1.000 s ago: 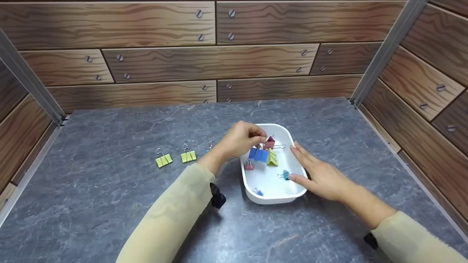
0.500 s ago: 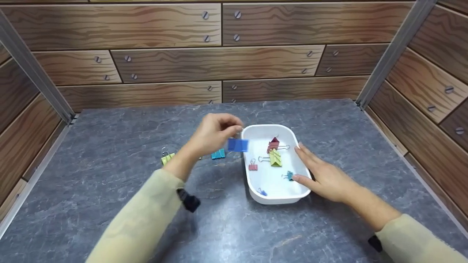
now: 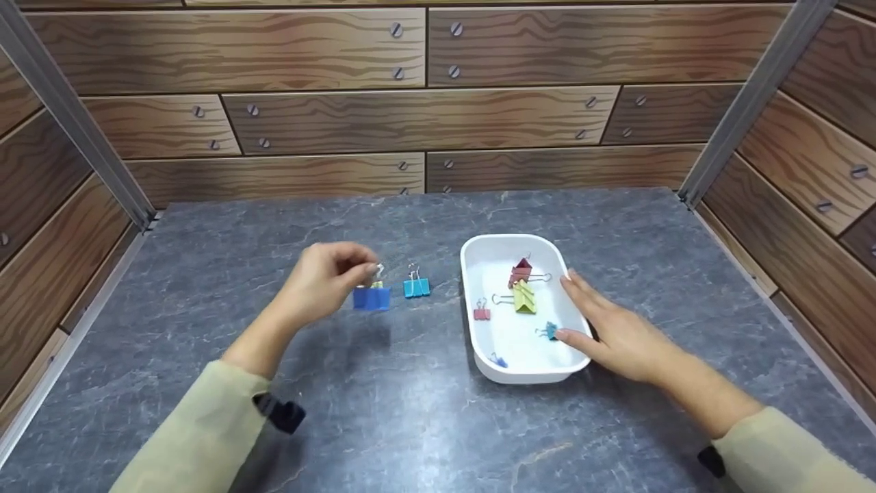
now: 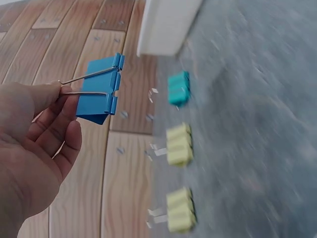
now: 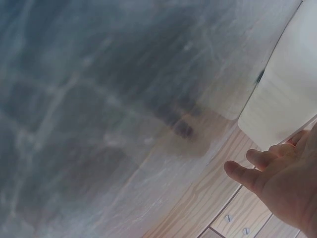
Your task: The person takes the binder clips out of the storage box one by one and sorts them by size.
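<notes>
My left hand (image 3: 325,284) pinches a large blue binder clip (image 4: 99,89) by its wire handle and holds it above the table, left of a teal binder clip (image 3: 416,287). Two yellow binder clips (image 4: 179,145) lie in line with the teal one in the left wrist view; in the head view the hand and blue clip mostly cover them. My right hand (image 3: 619,339) rests on the right rim of a white tub (image 3: 472,329), fingers straight along the outside, thumb over the rim by a small teal clip (image 3: 551,331).
Inside the tub are a dark red binder clip (image 3: 520,275), a yellow one (image 3: 525,298), a small pink one (image 3: 482,313) and a small blue one (image 3: 499,360). Wood-patterned walls (image 3: 410,116) enclose the grey marbled table (image 3: 397,424).
The left hand has lifted the blue binder clip out of the tub and carried it left over the row on the table. The right hand has stayed at the tub's rim.
</notes>
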Action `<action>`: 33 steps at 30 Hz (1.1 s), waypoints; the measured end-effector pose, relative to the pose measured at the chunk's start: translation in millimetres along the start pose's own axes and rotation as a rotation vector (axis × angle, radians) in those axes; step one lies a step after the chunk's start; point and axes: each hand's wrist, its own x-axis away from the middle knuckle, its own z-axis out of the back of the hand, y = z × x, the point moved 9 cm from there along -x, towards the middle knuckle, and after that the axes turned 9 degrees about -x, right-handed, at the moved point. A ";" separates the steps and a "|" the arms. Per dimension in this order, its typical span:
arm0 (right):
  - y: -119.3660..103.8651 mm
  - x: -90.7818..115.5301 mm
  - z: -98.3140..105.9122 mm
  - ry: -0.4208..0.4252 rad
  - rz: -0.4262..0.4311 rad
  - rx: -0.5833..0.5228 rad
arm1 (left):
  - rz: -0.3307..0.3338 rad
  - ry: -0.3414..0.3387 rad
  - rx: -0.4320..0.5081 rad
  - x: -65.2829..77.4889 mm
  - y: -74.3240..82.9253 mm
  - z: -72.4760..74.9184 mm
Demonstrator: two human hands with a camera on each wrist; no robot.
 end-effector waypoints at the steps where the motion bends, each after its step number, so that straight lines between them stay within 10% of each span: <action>1: -0.1 0.4 0.3 0.003 0.003 0.000 | 0.012 0.002 -0.007 3.5 -4.9 2.0; 16: -2.0 1.1 2.9 0.018 0.011 -0.006 | 0.104 0.045 -0.041 44.6 -68.4 25.0; 33: 0.8 0.4 0.1 0.015 0.013 -0.012 | 0.179 0.007 -0.001 60.7 -99.0 21.5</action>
